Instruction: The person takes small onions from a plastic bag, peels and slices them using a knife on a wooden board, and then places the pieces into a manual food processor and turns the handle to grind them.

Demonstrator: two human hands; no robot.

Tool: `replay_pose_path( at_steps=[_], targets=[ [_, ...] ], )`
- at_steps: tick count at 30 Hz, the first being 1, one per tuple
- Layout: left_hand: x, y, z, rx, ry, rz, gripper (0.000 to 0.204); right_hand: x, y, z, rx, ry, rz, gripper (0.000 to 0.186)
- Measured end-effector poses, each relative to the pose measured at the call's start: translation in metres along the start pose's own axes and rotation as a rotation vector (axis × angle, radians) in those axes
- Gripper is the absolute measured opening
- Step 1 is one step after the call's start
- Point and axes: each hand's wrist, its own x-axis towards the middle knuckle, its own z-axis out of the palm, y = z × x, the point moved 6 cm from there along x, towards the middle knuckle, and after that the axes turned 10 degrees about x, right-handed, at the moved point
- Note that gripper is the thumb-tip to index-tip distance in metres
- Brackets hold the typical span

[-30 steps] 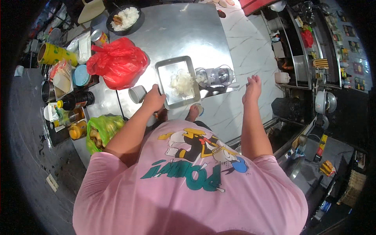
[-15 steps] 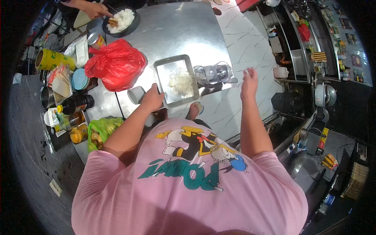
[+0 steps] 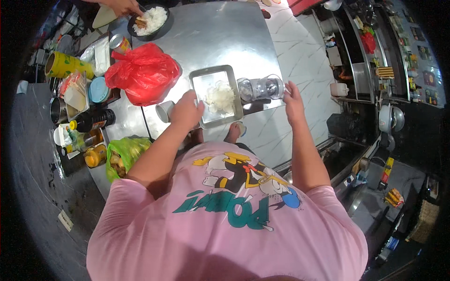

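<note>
A shallow rectangular metal tray [image 3: 216,125] lies at the steel table's near edge. Pale white slices or flakes [image 3: 220,97] are heaped in it; I cannot make out their kind. My left hand [image 3: 186,111] is over the tray's left rim, its thumb apart from its bent fingers, with nothing visible in it. Just right of the tray lie clear cylindrical vessels [image 3: 260,88], end to end. My right hand [image 3: 294,104] is at their right end, fingers spread and close to them; contact is not clear. A small grey-white cup [image 3: 164,111] stands beside my left hand.
A knotted red plastic bag [image 3: 143,75] and a can [image 3: 120,44] occupy the table's left. Bottles, a yellow-lidded jar [image 3: 95,157] and a green bag [image 3: 124,157] crowd nearby. Another person's hand [image 3: 124,6] reaches a bowl of rice [image 3: 151,22]. Shelving lines the right.
My right hand has come down and left to the clear vessels. My left hand has shifted slightly up and right along the tray's rim. The view has moved a little.
</note>
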Motion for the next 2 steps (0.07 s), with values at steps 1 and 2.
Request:
replay_pose_path(
  at_steps=[1, 2],
  targets=[
    [0.0006, 0.0106, -0.0061, -0.036, 0.129, 0.15, 0.042, 0.0031, 0.0118, -0.0104, 0.053, 0.042, 0.088, 0.083],
    [-0.0013, 0.0062, -0.0043, -0.043, 0.13, 0.14, 0.042, 0.0027, 0.0182, -0.0152, 0.106, 0.079, 0.178, 0.084]
  ],
)
